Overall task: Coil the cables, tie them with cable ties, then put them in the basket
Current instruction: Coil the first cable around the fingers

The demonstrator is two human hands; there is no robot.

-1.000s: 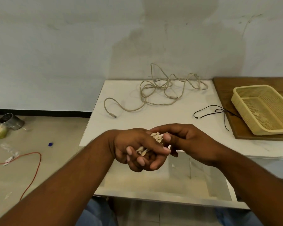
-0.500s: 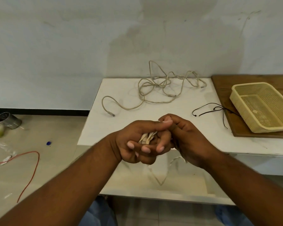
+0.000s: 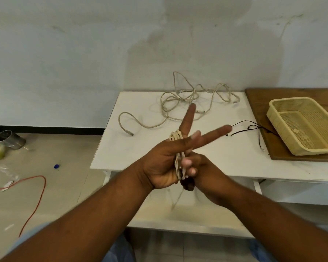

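Closest in, both hands are up in front of the counter (image 3: pixel 121 148) edge working a small beige coil (image 3: pixel 178 161) between them. The left hand (image 3: pixel 165 163) has opened up a lot compared to half a second ago, when it was curled tight around the bundle: now two fingers (image 3: pixel 212 135) stick straight out in a V and the coil sits against the palm and base of the fingers, with a few loops poking out the top. The right hand (image 3: pixel 203 173) is tucked in just behind and under it, fingers curled in on the lower part of the coil, though I can't tell exactly how much of it is pinched. My read is the coil is getting slipped off or re-gripped so it can be tied, so coiling on this one looks basically done and tying comes next. A loose tail hangs down below the hands, blurry. Further out on the counter, thin black ties (image 3: pixel 254 127) lie near the right side, untouched, apart from the hands. Past those, the big beige cable (image 3: pixel 178 103) is a tangled heap up against the wall, one end trailing out to the left, not coiled yet. Off to the right, the basket (image 3: pixel 273 114) sits on a wooden board (image 3: pixel 257 99), looks like nothing coiled in it so far. So plenty left to do.
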